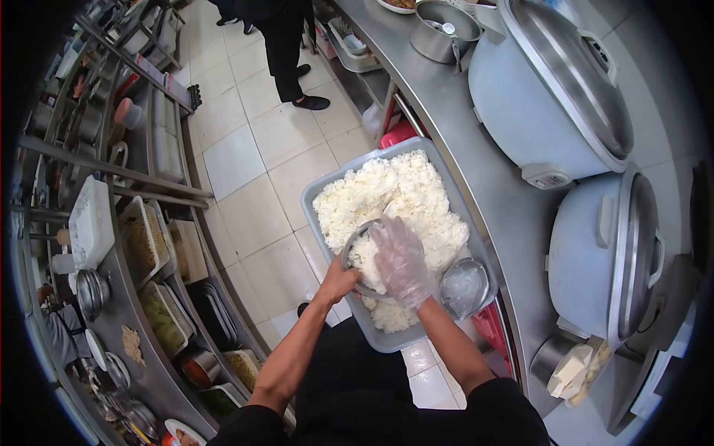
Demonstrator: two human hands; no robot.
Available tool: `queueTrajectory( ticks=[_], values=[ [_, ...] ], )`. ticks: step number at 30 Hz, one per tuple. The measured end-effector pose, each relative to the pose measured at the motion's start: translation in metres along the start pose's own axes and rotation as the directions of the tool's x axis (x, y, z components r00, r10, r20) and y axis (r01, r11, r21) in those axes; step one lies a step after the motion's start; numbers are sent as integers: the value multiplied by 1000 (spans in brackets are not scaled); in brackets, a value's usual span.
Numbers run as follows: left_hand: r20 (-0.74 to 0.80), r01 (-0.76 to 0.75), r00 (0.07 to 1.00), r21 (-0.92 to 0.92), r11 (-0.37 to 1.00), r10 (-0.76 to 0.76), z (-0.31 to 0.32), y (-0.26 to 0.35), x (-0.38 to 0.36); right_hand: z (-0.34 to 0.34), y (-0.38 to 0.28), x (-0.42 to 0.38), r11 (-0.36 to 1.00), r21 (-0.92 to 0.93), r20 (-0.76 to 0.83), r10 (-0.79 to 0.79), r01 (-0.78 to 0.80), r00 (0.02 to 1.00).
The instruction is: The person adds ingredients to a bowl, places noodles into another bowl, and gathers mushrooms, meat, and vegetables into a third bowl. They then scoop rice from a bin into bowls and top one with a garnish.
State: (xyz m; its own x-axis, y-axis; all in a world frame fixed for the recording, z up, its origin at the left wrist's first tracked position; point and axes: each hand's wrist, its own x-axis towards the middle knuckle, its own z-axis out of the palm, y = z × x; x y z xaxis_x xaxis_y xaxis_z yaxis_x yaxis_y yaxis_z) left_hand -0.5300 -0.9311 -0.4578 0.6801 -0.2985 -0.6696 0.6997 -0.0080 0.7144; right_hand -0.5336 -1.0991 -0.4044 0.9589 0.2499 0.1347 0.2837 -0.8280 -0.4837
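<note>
A grey plastic tub point(476, 223) full of cooked white rice point(401, 182) is in front of me. Over the rice is a round metal bowl point(352, 236) with rice in it. My bare left hand point(340, 280) grips the bowl by its left edge, fingers partly hidden beneath. In a clear plastic glove, my right hand point(401, 264) lies over the bowl with its fingers stretched across the rice. A second metal bowl point(465, 288) rests in the tub's right corner, beside my right wrist.
Two large rice cookers point(543, 89) stand on the steel counter point(476, 156) to the right, near a metal pot point(445, 33). On the left, shelves hold food containers point(141, 238) and stacked metal bowls point(91, 291). A person point(286, 59) in black stands on the tiled floor ahead.
</note>
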Motion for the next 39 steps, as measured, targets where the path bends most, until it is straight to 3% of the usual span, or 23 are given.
queueTrajectory(
  ticks=[1,5,7,9,11,12,14,15,19,21,22,24,25,28,30,33,34,35,39],
  values=[
    [20,-44,999,46,998,43,4,1,0,3,-3,0,997,-69,20,-16,17,1000],
    [-12,-20,1000,56,998,21,7,5,3,5,24,11,990,-51,120,-126,133,985],
    [-20,36,999,29,999,-35,5,-1,6,4,49,41,950,244,106,171,-193,980],
    [-28,23,999,2,1000,-23,3,1,6,6,78,75,726,501,181,445,-471,877],
    [-45,14,999,-16,1000,-14,0,-1,8,40,113,101,970,42,87,236,-240,968],
    [-63,-5,998,-21,1000,4,-5,-4,10,58,126,110,969,58,91,233,-238,968],
    [-94,-5,996,-17,1000,3,-14,-6,5,89,140,114,949,-297,206,169,-103,964],
    [-96,15,995,-33,999,-19,-16,-1,3,81,131,115,941,-255,223,283,-224,933],
    [-90,20,996,-88,996,-27,-19,8,4,89,155,118,942,-226,255,303,-248,918],
    [-115,-25,993,-74,997,16,-21,3,8,116,186,113,972,-22,137,234,-233,963],
    [-139,-49,990,-62,997,40,-23,3,8,112,191,108,973,-20,132,229,-229,964],
    [-141,-27,990,-101,995,13,-28,2,8,104,198,89,801,546,-71,337,-246,939],
    [-138,-5,990,-142,990,-15,-27,0,8,83,190,81,513,716,156,544,-473,825],
    [-131,16,991,-159,987,-37,-24,5,8,-7,99,58,496,746,177,497,-445,850],
    [-135,27,990,-125,992,-44,-23,-3,13,-35,51,47,601,695,174,392,-394,904],
    [-92,37,995,-74,997,-44,-10,-6,17,-39,8,34,674,416,320,520,-610,792],
    [-68,27,997,-91,995,-33,-3,1,10,-17,16,23,913,244,46,326,-327,944],
    [-50,16,999,-108,994,-21,1,5,7,-1,20,16,999,-26,-163,26,-30,986],
    [-24,-16,1000,-18,1000,16,5,-3,1,20,14,2,978,-171,-6,117,-117,993]
  ],
)
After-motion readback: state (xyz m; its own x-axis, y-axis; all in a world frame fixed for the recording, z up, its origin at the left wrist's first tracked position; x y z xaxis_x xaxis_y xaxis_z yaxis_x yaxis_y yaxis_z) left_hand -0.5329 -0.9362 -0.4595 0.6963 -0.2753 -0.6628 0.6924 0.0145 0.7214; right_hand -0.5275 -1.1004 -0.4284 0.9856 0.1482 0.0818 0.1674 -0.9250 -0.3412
